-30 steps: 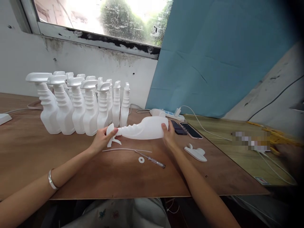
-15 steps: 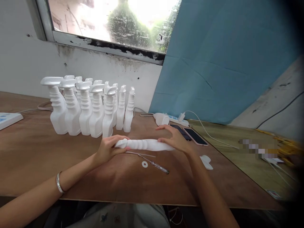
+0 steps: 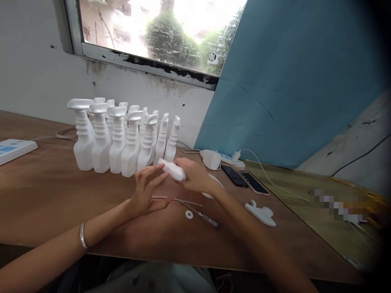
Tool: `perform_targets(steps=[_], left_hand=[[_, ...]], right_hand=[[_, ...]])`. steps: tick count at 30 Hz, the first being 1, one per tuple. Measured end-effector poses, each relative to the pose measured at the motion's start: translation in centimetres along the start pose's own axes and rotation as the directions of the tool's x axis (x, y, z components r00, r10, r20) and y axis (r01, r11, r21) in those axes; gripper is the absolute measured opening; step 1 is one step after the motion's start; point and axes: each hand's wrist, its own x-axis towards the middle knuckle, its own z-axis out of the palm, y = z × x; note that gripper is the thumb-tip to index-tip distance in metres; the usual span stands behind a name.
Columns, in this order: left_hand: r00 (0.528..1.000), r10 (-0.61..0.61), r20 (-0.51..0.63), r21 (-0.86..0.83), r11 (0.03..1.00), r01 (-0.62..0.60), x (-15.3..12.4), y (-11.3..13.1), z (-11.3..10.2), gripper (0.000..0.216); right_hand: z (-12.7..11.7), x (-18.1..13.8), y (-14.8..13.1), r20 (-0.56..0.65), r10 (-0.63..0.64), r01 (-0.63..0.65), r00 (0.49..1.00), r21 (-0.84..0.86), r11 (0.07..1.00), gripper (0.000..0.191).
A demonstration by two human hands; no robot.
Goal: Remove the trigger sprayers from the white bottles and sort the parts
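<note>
My right hand [image 3: 194, 175] is closed round a white spray bottle [image 3: 174, 169], tilted above the table. Much of the bottle is hidden by the hand, and motion blurs it. My left hand [image 3: 148, 189] is open, fingers spread, with its fingertips close to the bottle's left end; whether they touch it I cannot tell. Below the hands lie a thin white tube [image 3: 186, 201], a screwdriver [image 3: 207, 219] with a clear handle, and a small white ring [image 3: 189, 214]. To the right of my right forearm rests a white moulded part [image 3: 261, 213], shaped like a sprayer cover.
Several white spray bottles [image 3: 131, 150] stand in rows at the back left. Two phones [image 3: 234, 176], a white plug adapter [image 3: 211, 159] and a power strip [image 3: 235, 159] with cables are at the back right. A white device [image 3: 16, 150] sits at the far left.
The bottle has gone from lying level between both hands to tilted in my right hand, which moved left. My left hand has let go and spread its fingers. The view has shifted slightly.
</note>
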Motion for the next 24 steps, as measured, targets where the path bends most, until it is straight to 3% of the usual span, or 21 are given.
perform_targets(steps=[2, 4, 6, 8, 9, 11, 15, 19, 24], left_hand=[[0.997, 0.079, 0.014, -0.023, 0.997, -0.079, -0.2, 0.2, 0.0, 0.043], [0.953, 0.231, 0.195, -0.169, 0.965, -0.199, -0.4, 0.4, 0.3, 0.027], [0.818, 0.358, 0.45, -0.319, 0.92, -0.227, -0.7, 0.6, 0.7, 0.014], [0.659, 0.4, 0.637, -0.388, 0.905, -0.174, -0.8, 0.7, 1.2, 0.011], [0.604, 0.391, 0.694, -0.393, 0.909, -0.137, -0.9, 0.7, 1.4, 0.011], [0.544, 0.362, 0.757, -0.391, 0.918, -0.066, -1.0, 0.7, 1.6, 0.014], [0.518, 0.329, 0.789, -0.397, 0.917, 0.023, -1.3, 0.6, 1.6, 0.021], [0.513, 0.335, 0.79, -0.431, 0.899, 0.077, -1.5, 0.6, 1.6, 0.028], [0.492, 0.348, 0.798, -0.448, 0.888, 0.1, -1.7, 0.7, 1.8, 0.047]], right_hand=[[-0.2, 1.3, 0.9, -0.28, 0.121, -0.102, 0.952, 0.083, 0.991, 0.015], [0.2, 3.0, 1.4, -0.485, 0.243, -0.131, 0.84, 0.254, 0.958, 0.021], [1.0, 4.8, 1.5, -0.56, 0.325, -0.081, 0.762, 0.416, 0.906, 0.023], [2.1, 6.6, 1.4, -0.565, 0.385, -0.029, 0.73, 0.538, 0.843, 0.024], [2.7, 7.4, 1.3, -0.564, 0.415, -0.021, 0.714, 0.575, 0.818, 0.025], [3.8, 9.0, 1.3, -0.559, 0.474, -0.051, 0.68, 0.609, 0.792, 0.028], [5.9, 11.4, 1.6, -0.528, 0.533, -0.143, 0.662, 0.609, 0.781, 0.036], [7.0, 12.0, 1.6, -0.574, 0.498, -0.103, 0.65, 0.583, 0.806, 0.043], [7.3, 11.3, 1.0, -0.558, 0.457, -0.092, 0.693, 0.56, 0.823, 0.044]])
